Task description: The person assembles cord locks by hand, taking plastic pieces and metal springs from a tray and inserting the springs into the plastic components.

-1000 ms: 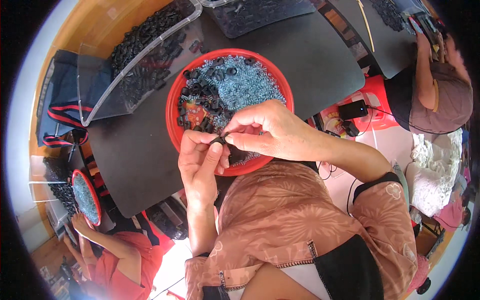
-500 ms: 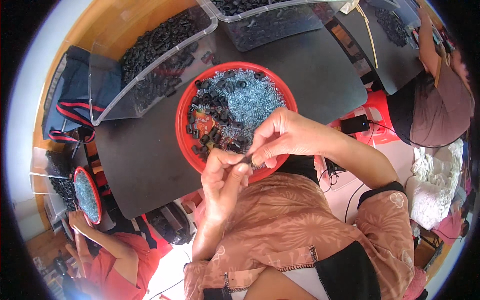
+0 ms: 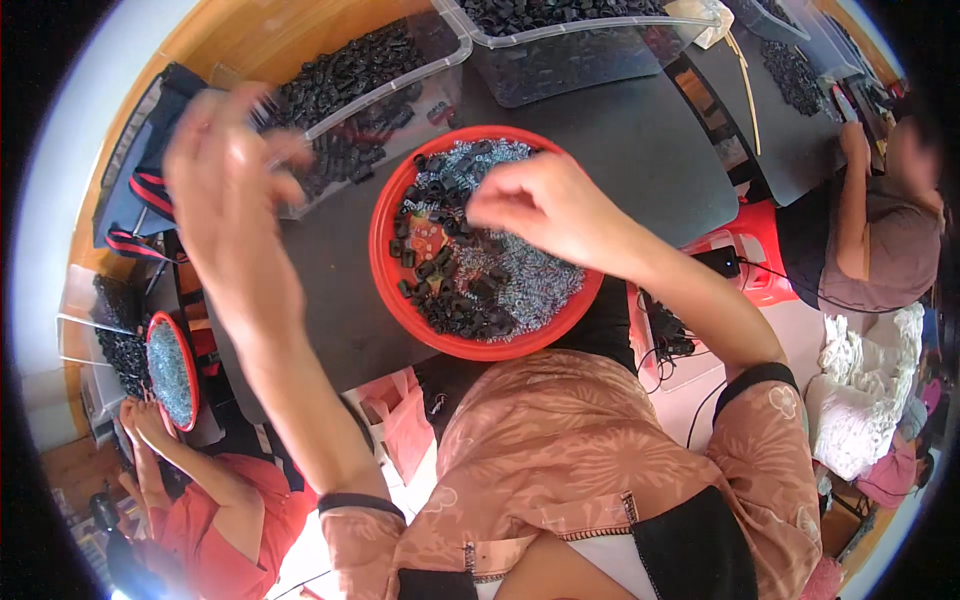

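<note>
My left hand (image 3: pixel 228 180) is raised at the near side of a clear plastic bin (image 3: pixel 395 105) heaped with small black plastic pieces. It is smeared by motion, but its fingers look spread. My right hand (image 3: pixel 548 208) hovers over a round red basin (image 3: pixel 385 275), its fingers curled together; whatever they pinch is hidden. Small metal springs (image 3: pixel 545 280) fill the basin's right side. Loose black plastic parts (image 3: pixel 440 270) lie at its left and front, with a patterned patch of the bottom showing between them.
The basin rests at the edge of a dark table (image 3: pixel 640 150). A second clear bin (image 3: pixel 560 75) of black parts stands at the back. Co-workers sit at left and right, the left one beside another basin of springs (image 3: pixel 172 375). A red stool (image 3: pixel 760 255) is at right.
My hands have parted from their meeting point over the basin's near rim. The left swung up and left to the bin; the right moved up over the springs.
</note>
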Motion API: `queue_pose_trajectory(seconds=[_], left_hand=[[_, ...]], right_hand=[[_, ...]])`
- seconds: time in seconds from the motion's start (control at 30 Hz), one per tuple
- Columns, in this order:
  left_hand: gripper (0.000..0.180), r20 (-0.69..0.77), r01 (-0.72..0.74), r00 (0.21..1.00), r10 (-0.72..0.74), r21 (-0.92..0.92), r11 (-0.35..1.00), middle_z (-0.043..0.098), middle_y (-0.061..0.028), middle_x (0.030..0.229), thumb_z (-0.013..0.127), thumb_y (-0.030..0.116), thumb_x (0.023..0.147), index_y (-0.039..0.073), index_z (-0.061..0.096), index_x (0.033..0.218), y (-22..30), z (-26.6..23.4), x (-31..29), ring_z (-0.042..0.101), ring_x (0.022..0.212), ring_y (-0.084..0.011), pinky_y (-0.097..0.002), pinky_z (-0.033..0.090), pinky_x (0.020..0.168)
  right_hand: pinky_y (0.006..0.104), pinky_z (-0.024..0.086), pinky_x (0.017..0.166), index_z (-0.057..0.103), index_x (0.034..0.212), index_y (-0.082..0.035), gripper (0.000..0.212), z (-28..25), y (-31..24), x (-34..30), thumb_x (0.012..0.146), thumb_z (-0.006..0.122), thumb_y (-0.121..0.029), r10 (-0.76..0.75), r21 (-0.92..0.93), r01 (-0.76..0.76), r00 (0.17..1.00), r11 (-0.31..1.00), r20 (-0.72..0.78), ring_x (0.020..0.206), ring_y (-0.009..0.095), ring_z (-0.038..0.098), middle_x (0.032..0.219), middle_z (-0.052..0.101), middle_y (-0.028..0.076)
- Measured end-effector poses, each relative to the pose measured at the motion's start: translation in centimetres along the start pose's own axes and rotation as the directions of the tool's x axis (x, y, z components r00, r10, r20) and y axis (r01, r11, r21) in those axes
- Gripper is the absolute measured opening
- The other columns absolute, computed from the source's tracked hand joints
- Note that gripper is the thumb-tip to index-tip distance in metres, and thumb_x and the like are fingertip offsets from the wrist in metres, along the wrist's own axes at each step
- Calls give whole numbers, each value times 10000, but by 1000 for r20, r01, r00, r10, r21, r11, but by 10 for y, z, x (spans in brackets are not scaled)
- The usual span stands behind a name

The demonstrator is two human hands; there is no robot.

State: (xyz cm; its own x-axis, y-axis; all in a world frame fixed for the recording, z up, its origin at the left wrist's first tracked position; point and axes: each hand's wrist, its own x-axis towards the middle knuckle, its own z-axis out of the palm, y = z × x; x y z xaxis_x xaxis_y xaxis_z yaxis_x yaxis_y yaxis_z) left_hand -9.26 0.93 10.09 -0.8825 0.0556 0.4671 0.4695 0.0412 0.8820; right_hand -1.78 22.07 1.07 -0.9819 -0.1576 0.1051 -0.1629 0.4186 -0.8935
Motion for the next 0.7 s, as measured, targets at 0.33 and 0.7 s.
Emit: queue_pose_trajectory(seconds=[0.33,0.7], left_hand=[[277,73,262,959,-274,136,955,637,-44,1006,599,85,913,0,586,1176,-47,0,-70,579,761,-68,-181,391,585],[128,108,442,890,-443,35,896,638,5,923,605,93,937,30,618,1048,-67,0,-133,521,738,-38,-178,400,650]], right_hand=[[450,510,704,680,843,-54,191,37,19,76,792,718,-235,-142,-629,16,978,777,-150,822,342,644,892,638,130],[449,508,681,603,775,-22,62,20,12,39,760,654,-53,-189,-670,147,982,727,10,797,357,626,859,608,134]])
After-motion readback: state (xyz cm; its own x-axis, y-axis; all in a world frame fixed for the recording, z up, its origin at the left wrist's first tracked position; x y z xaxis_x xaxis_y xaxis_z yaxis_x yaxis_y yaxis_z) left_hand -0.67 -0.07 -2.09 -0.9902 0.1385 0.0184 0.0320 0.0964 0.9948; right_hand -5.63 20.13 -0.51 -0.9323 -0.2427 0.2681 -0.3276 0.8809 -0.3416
